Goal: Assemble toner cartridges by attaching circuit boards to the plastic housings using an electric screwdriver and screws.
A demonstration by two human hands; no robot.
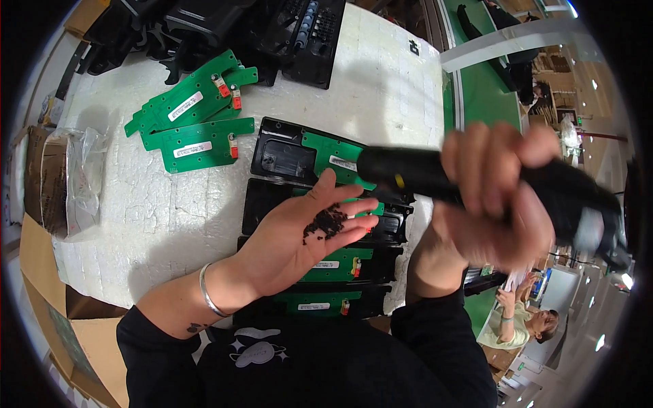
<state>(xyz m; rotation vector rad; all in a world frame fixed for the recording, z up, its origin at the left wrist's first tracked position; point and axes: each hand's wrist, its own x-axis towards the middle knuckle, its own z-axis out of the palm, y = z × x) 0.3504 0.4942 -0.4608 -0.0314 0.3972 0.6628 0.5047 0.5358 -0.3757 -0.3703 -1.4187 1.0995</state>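
Left hand (299,241) was open, palm up, cupping a small heap of dark screws (326,221) over the row of black trays (282,160). Right hand (493,197) was closed round a black electric screwdriver (422,173), its tip pointing toward the screws. Best kept the palm level and picked one screw at a time. Green circuit boards (197,146) lay loose on the white desk (136,217), well apart from the hands. Black housings (204,27) crowded the far edge; a cardboard box (41,183) sat left.

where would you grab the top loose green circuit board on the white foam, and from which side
Probably by the long bare edges of the top green board, coming from above. It lies flat on the white foam, overlapping another board, and the red parts sit at its right end, so pinch mid-length, clear of them.
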